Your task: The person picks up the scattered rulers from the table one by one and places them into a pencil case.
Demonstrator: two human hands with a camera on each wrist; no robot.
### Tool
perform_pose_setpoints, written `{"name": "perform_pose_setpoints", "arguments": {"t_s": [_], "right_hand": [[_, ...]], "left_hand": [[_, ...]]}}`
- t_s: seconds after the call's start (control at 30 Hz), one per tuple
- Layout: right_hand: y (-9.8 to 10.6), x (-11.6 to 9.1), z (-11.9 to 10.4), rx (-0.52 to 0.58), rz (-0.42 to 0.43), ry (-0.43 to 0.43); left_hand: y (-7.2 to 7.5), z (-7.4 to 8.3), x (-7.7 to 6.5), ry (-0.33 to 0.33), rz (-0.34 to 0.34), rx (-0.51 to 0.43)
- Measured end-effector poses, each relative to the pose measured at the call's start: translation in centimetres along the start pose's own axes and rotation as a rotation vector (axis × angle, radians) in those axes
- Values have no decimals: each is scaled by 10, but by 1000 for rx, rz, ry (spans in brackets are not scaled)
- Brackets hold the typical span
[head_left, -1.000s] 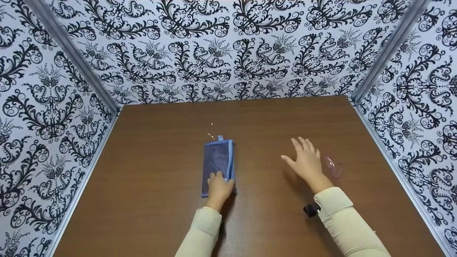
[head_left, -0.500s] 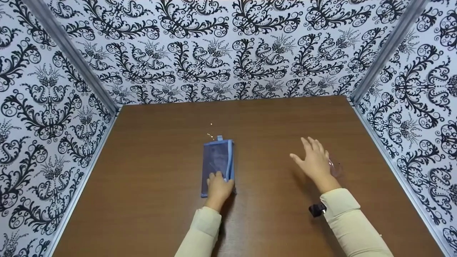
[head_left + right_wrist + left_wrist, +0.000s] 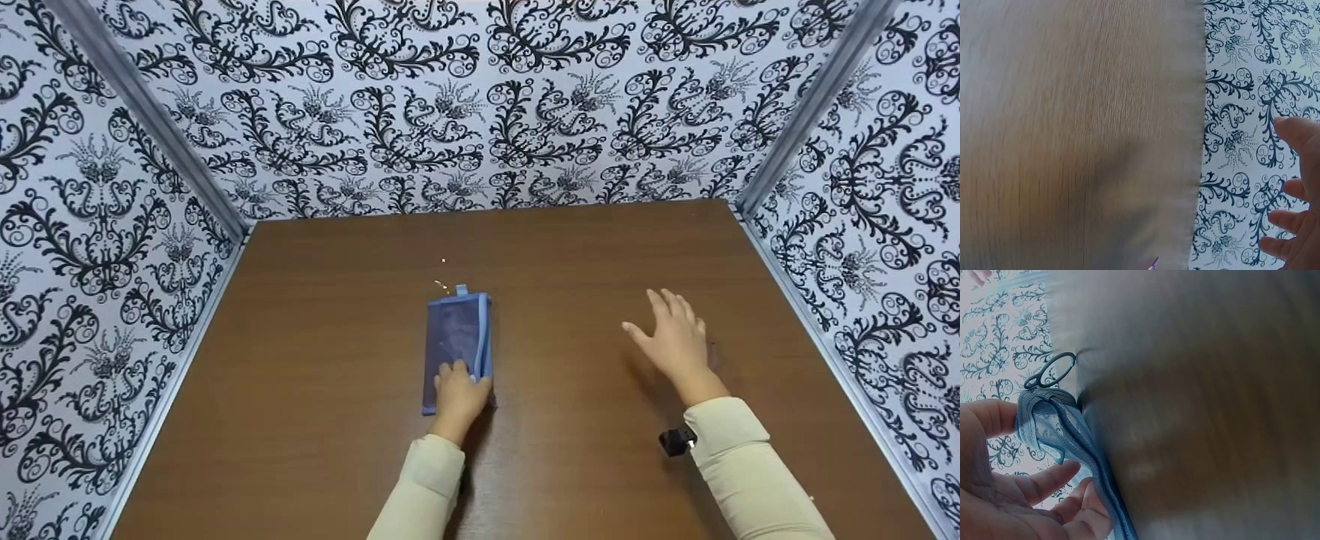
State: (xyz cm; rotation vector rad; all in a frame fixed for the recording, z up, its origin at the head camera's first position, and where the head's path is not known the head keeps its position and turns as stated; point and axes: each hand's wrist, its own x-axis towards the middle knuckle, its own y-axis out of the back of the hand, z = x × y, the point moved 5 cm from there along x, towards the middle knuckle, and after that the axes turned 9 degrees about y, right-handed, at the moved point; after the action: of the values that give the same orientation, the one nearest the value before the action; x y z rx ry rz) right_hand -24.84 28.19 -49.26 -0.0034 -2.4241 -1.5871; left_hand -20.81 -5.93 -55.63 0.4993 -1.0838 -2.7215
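Note:
A blue mesh zipper pouch (image 3: 454, 326) lies on the table with its zipper edge to the right. My left hand (image 3: 460, 397) grips its near end; in the left wrist view, the thumb is on one side of the pouch (image 3: 1053, 422) and the fingers on the other. A dark metal ring (image 3: 1057, 372) sticks out from that end. To the right, my right hand (image 3: 679, 349) is held above the table with its fingers spread, holding nothing. A clear pinkish item is mostly hidden behind it; a small purple tip (image 3: 1154, 262) shows at the bottom of the right wrist view.
Small shiny gold bits (image 3: 441, 286) lie just beyond the pouch's tab. Patterned walls (image 3: 480, 105) with metal corner posts (image 3: 817, 112) close in the brown table (image 3: 337, 300) at the back and both sides.
My right hand has moved to the right, over the pinkish clear item, which it now mostly covers. The left hand and the pouch have stayed in place.

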Motion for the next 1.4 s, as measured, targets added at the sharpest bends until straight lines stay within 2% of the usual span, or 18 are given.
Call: {"name": "perform_pose_setpoints", "arguments": {"t_s": [0.23, 0.5, 1.4], "right_hand": [[1, -2, 9, 32, -3, -32], [5, -3, 20, 46, 34, -54], [18, -13, 64, 105, 19, -136]], "left_hand": [[1, 1, -1, -7, 9, -1], [0, -1, -1, 6, 0, -4], [0, 0, 1, -6, 0, -8]]}}
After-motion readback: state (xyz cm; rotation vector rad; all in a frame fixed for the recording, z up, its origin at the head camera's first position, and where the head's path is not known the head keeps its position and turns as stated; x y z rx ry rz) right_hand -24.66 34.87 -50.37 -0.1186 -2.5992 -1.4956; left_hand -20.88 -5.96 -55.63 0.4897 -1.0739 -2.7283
